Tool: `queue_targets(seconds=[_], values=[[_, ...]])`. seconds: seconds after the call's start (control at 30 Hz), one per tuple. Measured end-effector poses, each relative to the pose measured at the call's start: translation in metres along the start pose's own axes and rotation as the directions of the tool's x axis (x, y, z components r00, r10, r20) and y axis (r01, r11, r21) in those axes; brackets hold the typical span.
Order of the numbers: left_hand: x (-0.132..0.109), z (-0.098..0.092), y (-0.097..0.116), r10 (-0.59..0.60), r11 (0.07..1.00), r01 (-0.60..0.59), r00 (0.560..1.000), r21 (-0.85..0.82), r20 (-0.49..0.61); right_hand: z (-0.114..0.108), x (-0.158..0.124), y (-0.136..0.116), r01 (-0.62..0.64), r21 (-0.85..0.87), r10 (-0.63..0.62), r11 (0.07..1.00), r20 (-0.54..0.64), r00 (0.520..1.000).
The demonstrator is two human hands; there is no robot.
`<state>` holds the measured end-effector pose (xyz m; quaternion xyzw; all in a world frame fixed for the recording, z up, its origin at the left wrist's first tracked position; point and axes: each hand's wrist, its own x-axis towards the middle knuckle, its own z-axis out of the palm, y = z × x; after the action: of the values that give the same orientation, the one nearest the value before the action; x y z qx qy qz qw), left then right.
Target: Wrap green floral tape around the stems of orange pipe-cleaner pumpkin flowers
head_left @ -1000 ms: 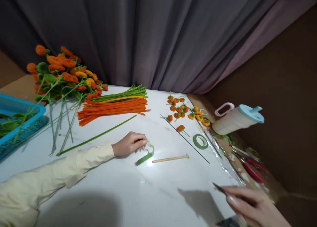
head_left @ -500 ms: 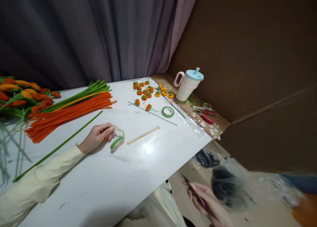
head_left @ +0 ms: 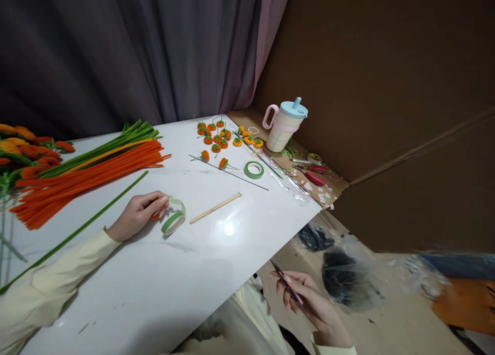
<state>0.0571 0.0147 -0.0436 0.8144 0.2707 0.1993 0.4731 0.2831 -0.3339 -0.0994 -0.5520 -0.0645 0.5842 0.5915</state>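
My left hand (head_left: 141,214) is closed on the loose end of a green tape roll (head_left: 173,223), which lies on the white table (head_left: 154,272). A bit of orange shows under its fingers. My right hand (head_left: 307,295), beyond the table's front edge, holds thin pointed dark tweezers (head_left: 286,283). A wooden stick (head_left: 215,208) lies right of the tape. Behind it are a second green tape roll (head_left: 254,170), a dark wire (head_left: 232,174) and several small orange pieces with green tops (head_left: 216,138). A long green stem (head_left: 85,225) runs beside my left forearm.
Orange pipe cleaners (head_left: 93,177) and green ones (head_left: 127,138) lie at the left, near finished orange shapes (head_left: 34,154). A cup (head_left: 284,125) and red-handled pliers (head_left: 313,177) stand or lie at the back right. Plastic bags (head_left: 344,277) are on the floor.
The view has shifted slightly, so the table things appear further left. My left hand still pinches the tape end, and my right hand still holds the tweezers.
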Motion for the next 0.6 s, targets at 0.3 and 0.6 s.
queue_targets(seconds=[0.3, 0.6], values=[[-0.0003, -0.0007, -0.0049, 0.007, 1.0, -0.007, 1.0, -0.016, 0.012, 0.0016, 0.0001, -0.0018, 0.013, 0.017, -0.013, 1.0, 0.021, 1.0], [0.0003, -0.0002, -0.0027, 0.0, 1.0, 0.0, 1.0, -0.009, 0.006, 0.0068, 0.0, -0.0053, 0.013, 0.045, -0.014, 0.999, 0.019, 1.0]])
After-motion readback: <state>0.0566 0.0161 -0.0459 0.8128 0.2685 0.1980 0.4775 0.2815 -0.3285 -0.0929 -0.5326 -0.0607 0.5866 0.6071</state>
